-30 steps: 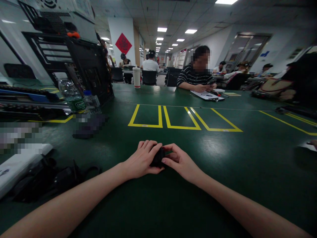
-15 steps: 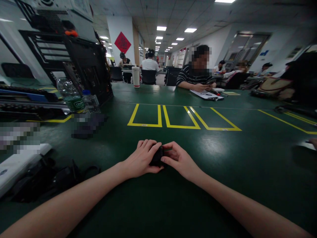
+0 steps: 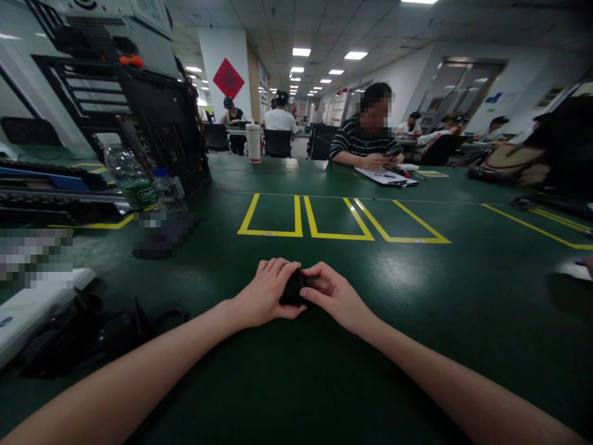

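Observation:
A small black rounded object (image 3: 291, 290) is between my hands, low over the green table; its exact kind does not show. My left hand (image 3: 265, 293) wraps round it from the left, with the fingers over the far side and the thumb at the near side. On its right end, my right hand (image 3: 334, 296) pinches it with thumb and fingertips. The fingers hide much of the object. Beyond the hands, three yellow tape outlines (image 3: 270, 233) mark the table.
At the left are a tall black computer frame (image 3: 162, 123), a plastic bottle (image 3: 125, 170), a smaller blue-capped bottle (image 3: 167, 188) and dark gear (image 3: 123, 330). A white cup (image 3: 253, 143) and a clipboard (image 3: 384, 178) lie at the far side, where a person in stripes (image 3: 365, 139) sits.
The black object has turned slightly between my hands, and more of its rounded face shows. Both hands stay in nearly the same place.

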Demonstrator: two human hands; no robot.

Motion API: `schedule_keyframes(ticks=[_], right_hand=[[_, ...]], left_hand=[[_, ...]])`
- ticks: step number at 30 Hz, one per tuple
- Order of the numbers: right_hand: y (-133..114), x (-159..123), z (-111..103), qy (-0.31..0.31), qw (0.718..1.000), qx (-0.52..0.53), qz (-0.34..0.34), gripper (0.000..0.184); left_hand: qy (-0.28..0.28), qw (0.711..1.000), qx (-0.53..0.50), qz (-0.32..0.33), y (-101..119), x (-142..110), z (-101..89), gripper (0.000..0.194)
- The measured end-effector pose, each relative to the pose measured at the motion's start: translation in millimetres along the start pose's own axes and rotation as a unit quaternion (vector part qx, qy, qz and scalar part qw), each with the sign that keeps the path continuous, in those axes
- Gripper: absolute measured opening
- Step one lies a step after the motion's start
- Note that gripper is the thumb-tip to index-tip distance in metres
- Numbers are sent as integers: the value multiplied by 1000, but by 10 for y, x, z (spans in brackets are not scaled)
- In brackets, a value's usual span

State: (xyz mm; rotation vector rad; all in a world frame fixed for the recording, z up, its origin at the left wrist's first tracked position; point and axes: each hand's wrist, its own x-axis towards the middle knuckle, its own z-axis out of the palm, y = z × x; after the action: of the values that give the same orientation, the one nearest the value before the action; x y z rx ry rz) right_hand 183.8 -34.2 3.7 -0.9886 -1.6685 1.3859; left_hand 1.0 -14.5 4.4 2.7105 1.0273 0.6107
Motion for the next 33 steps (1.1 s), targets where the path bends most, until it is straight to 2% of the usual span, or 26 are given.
schedule_keyframes(ticks=[3, 6, 9, 14, 18, 22, 25, 28, 33], right_hand=[[30, 52, -21, 24, 1000, -17, 3, 24], [82, 106, -42, 36, 999, -31, 6, 23], [113, 137, -61, 28, 999, -22, -1, 19], [102, 139, -73, -1, 999, 40, 0, 27], [118, 161, -64, 24, 999, 25, -8, 18], [132, 173, -63, 32, 999, 0, 0, 21], [97, 146, -68, 10, 1000, -13, 8, 19], [44, 107, -63, -19, 1000, 15, 6, 26], [19, 92, -39, 19, 1000, 14, 4, 16]], left_hand=[[-11, 999, -28, -20, 27, 28, -44, 59], [-7, 998, -58, -34, 21, 56, -44, 66], [-4, 995, -86, -52, -16, 90, 8, 61], [7, 991, -99, -91, -56, 128, 73, 54], [-13, 989, -119, -86, -33, 122, 25, 52], [-18, 988, -124, -86, -5, 110, -19, 51], [-19, 989, -117, -86, 10, 104, -28, 52], [-18, 990, -112, -82, 26, 97, -36, 51], [-10, 993, -97, -69, 40, 82, -47, 52]])
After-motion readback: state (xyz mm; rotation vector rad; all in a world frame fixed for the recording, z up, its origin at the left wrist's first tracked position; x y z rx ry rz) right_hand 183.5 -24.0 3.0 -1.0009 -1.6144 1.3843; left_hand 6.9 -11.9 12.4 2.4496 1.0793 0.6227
